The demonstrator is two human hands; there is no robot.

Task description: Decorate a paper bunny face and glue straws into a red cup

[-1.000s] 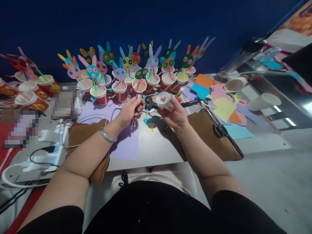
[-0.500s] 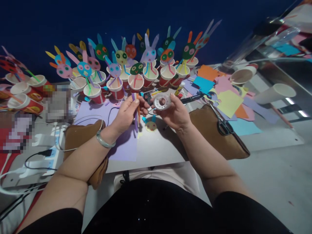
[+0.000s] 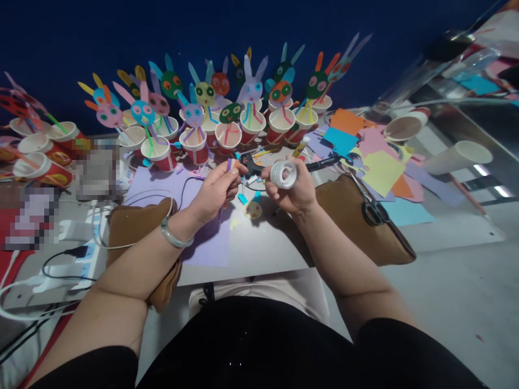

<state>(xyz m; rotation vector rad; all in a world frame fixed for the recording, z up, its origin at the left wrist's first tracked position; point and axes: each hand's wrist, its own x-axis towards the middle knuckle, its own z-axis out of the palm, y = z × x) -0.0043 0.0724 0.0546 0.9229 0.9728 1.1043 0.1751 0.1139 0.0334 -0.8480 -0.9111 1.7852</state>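
My left hand [image 3: 217,189] is closed, pinching purple and orange paper strips [image 3: 230,164] between thumb and fingers. Most of each strip is hidden by the hand. In my right hand [image 3: 299,195] is a whitish, clear roll of tape [image 3: 279,176], its hollow core tilted toward me. The right fingers wrap round its side. Below the gap between the hands, a pale yellow paper rabbit head [image 3: 253,210] with blue ears lies on the table. A black glue gun [image 3: 252,165] lies just behind, partly covered by the fingers.
Several red-and-white paper cups [image 3: 159,156] with paper rabbits stand along the back. Scissors [image 3: 373,212] rest on a brown pad [image 3: 357,227] at right, near coloured paper sheets [image 3: 381,167]. A power strip [image 3: 90,259] with cables is at left, beside another brown pad [image 3: 140,224].
My right hand has turned the tape roll and shifted it slightly right, so its side shows. My left hand has rotated, and the strips that hung below it are now mostly hidden.
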